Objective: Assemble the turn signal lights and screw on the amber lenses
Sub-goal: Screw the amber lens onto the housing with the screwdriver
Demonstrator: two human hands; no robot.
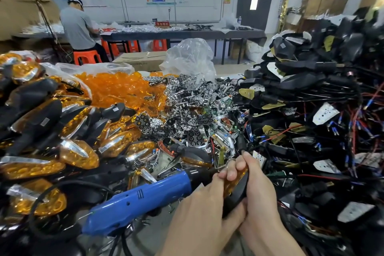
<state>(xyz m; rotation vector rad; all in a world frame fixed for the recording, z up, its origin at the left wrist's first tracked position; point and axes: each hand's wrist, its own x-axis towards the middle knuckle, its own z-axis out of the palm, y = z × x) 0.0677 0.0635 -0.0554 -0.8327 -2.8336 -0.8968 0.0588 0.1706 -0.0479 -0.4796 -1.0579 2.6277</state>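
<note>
Fingers point(241, 164) of right hand point(260, 190) curl over the top of one light point(235, 188); its amber face is toward the left hand point(198, 206), black shell on the underside. Left hand grips the same light from the left, thumb on the amber, other fingers wrapped under the shell. Hands are pressed together low centre, forearms entering from the bottom edge. Light is held up above the clutter.

Open room is small. The only bare worktop point(145, 234) is a grey strip by the left forearm near the front edge. Blue driver point(141, 199) lies just left of the left hand, nose pointing at the light. Can't tell if the bit touches it.

Left: finished lights point(68, 131) heaped high, walling off that side. Right: black housings point(307, 72) with red and black wires, heaped higher and spilling close to the right hand. Just beyond the hands: chrome reflectors point(187, 110). Loose amber lenses point(116, 87) sit behind-left of those. A clear bag point(191, 58) stands behind the reflectors.

Far: carton point(141, 60) beyond the piles. Second worktop point(187, 34) is covered in parts, with a person point(78, 25) seated at it on an orange stool point(87, 57), back turned. Door point(254, 4) in the back wall, boxes point(320, 2) stacked to its right.
</note>
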